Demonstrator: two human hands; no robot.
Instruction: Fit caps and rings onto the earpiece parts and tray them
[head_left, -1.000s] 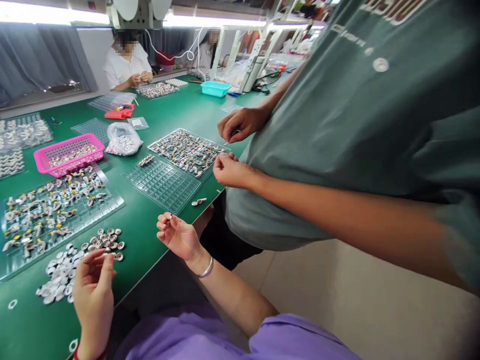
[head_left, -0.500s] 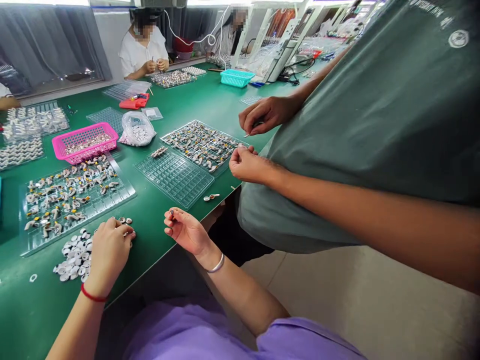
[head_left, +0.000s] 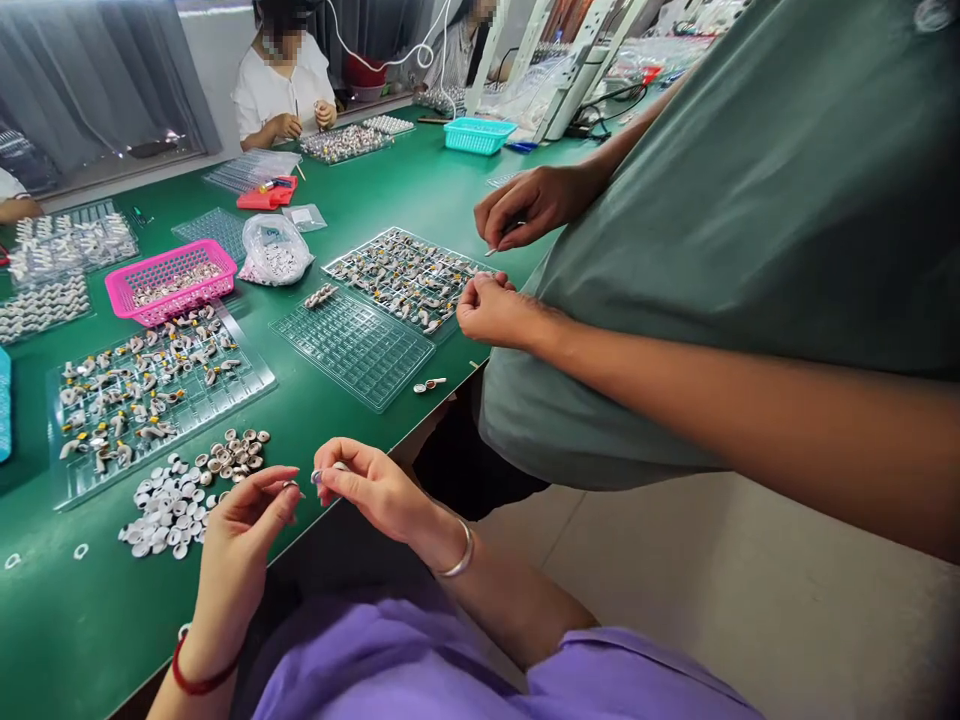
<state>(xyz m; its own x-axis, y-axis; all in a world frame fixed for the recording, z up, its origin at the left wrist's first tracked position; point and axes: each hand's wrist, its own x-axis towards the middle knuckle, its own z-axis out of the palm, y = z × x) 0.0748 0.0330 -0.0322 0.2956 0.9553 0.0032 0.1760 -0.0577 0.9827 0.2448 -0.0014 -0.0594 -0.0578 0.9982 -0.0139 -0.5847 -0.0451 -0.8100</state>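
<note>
My left hand [head_left: 244, 530] is closed in a pinch, thumb and forefinger on a small round cap [head_left: 290, 485]. Just to its right, my right hand [head_left: 382, 495] grips a small whitish part [head_left: 316, 477] between curled fingers; its exact kind is mostly hidden. The fingertips of both hands are close together over the table's front edge. Beyond my left hand lies a pile of small white round caps [head_left: 169, 510], and next to it a group of caps with brownish insides [head_left: 236, 455].
On the green table [head_left: 330, 390] stand a clear tray of small curved parts [head_left: 150, 390], a pink basket [head_left: 124, 300], a plastic bag [head_left: 274, 250] and an unfilled clear tray [head_left: 360, 345]. At right, a co-worker's hands [head_left: 502, 310] handle a small piece beside another filled tray [head_left: 405, 270].
My left hand has come away from the cap pile with a small cap, rightward to my right hand. The right hand has turned and lowered slightly, its fingers facing the left ones.
</note>
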